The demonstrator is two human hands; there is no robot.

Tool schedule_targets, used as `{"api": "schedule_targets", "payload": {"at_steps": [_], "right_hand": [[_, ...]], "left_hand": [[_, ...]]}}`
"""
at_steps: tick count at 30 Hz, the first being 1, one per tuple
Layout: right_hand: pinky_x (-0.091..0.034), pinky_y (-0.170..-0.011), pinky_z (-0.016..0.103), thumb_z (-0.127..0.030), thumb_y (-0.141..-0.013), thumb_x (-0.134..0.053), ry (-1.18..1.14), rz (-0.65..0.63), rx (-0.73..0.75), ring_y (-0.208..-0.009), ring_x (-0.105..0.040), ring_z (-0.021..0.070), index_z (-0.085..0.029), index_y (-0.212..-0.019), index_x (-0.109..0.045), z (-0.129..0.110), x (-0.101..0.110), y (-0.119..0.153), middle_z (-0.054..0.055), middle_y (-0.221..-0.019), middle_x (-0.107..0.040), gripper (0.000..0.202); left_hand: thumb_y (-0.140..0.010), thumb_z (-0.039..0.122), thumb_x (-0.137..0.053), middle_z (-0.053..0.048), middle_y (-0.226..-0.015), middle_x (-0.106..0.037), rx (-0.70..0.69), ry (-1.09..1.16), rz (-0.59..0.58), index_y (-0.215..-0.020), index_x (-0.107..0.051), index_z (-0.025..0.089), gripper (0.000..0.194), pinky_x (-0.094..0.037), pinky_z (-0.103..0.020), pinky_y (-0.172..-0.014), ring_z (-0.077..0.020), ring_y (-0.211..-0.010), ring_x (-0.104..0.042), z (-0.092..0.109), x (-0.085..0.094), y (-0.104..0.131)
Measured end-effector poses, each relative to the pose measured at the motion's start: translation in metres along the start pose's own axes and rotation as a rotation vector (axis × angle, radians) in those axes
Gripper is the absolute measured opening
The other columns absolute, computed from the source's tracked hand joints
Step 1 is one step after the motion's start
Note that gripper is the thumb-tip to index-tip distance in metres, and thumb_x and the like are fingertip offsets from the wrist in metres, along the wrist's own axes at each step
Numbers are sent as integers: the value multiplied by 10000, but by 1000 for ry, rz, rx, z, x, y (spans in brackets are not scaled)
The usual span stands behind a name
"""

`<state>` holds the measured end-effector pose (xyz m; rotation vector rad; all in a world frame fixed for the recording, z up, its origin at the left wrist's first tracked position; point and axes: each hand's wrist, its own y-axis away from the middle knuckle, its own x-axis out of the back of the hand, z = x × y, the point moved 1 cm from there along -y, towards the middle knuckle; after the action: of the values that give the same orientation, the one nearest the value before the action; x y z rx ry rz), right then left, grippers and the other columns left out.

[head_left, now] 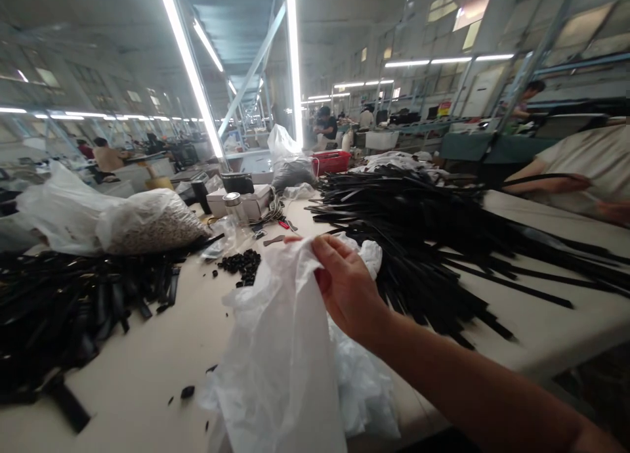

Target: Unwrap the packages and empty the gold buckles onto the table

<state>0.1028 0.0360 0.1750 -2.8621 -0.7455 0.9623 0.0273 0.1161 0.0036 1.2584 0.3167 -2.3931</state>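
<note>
My right hand (pixel 347 279) reaches in from the lower right and pinches the upper edge of a thin white plastic bag (pixel 290 354). Crumpled and partly translucent, the bag hangs from the fingers down to the bottom of the view. A sliver of skin shows at the bag's top left edge, likely a fingertip of my left hand (pixel 292 239); the rest of that hand is hidden behind or within the plastic. More crumpled white plastic (pixel 364 381) lies under my right wrist. Small black pieces (pixel 242 266) are heaped just left of the bag.
Black strips (pixel 418 236) are piled on the right of the table (pixel 162 361), more black pieces (pixel 83 302) on the left. Behind stand a filled clear bag (pixel 152 223), a glass jar (pixel 235 209) and a red basket (pixel 331 162). A co-worker's hand (pixel 571 184) holds a strip at right.
</note>
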Motion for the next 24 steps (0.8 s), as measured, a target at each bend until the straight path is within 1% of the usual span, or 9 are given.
{"api": "schedule_targets", "payload": {"at_steps": [2,5,7,9,11,14,17,20,24], "right_hand": [[-531,-603,249,-513,-819,-663,154,127,-12,-786,-673,179,-186,-878,-621,26,34,22,69,-945,-718,335],[-546,-853,347,-442,-904,-585,747,153,145,-1038,-652,242,-175,-843,-647,45,97,63,120,-1172,-669,281],[-483,-1003,449,-357,-910,-586,1181,153,332,-1189,-585,289,-185,-1078,-650,42,132,92,136,-1302,-604,249],[-412,-1091,493,-236,-916,-552,1481,100,553,-1333,-465,305,-183,-1359,-508,34,152,116,150,-1469,-459,448],[-323,-1165,506,-129,-891,-554,1680,-165,782,-1395,-392,285,-244,-1409,-477,29,152,133,82,-1539,-382,536],[-180,-1233,488,-158,-904,-596,1815,-679,1001,-1404,-379,212,-347,-1325,-564,34,127,139,-46,-1500,-455,463],[-98,-1250,448,-234,-950,-565,1823,-904,1036,-1376,-408,160,-295,-1209,-642,45,96,120,-60,-1419,-553,277],[-200,-1233,433,-176,-982,-452,1698,-873,1057,-1231,-556,160,-188,-974,-688,38,74,87,-6,-1215,-694,237],[-394,-1129,422,-134,-978,-434,1724,-355,1063,-1155,-619,188,-129,-1100,-628,-6,60,52,97,-1141,-717,229]], "left_hand": [[-980,448,-446,-66,-1024,-699,42,2,-25,-1010,-682,160,373,-544,-316,-868,-159,-894,-683,11,7,-3],[-976,461,-452,-69,-1077,-717,77,12,-44,-1064,-673,229,332,-529,-307,-897,-173,-1003,-680,24,18,-4],[-967,459,-489,-72,-1116,-713,81,14,-52,-1093,-656,255,292,-512,-328,-933,-189,-1068,-662,26,21,-3],[-967,459,-488,-68,-1121,-711,92,10,-61,-1095,-656,271,283,-502,-319,-944,-190,-1088,-654,24,21,-2],[-973,439,-480,-56,-1124,-709,100,0,-68,-1096,-657,290,262,-500,-314,-943,-192,-1103,-647,22,18,0],[-977,410,-477,-39,-1125,-708,108,-23,-73,-1102,-653,307,239,-498,-349,-965,-211,-1136,-635,21,15,1],[-987,385,-458,-21,-1101,-716,120,-40,-68,-1086,-656,314,232,-488,-364,-989,-211,-1136,-638,23,15,0],[-998,359,-423,-13,-1065,-727,140,-51,-48,-1048,-665,319,251,-490,-382,-991,-215,-1108,-655,24,14,-1],[-974,381,-453,-53,-1100,-723,119,-59,1,-1085,-650,303,239,-498,-418,-973,-250,-1115,-651,21,10,2]]}}
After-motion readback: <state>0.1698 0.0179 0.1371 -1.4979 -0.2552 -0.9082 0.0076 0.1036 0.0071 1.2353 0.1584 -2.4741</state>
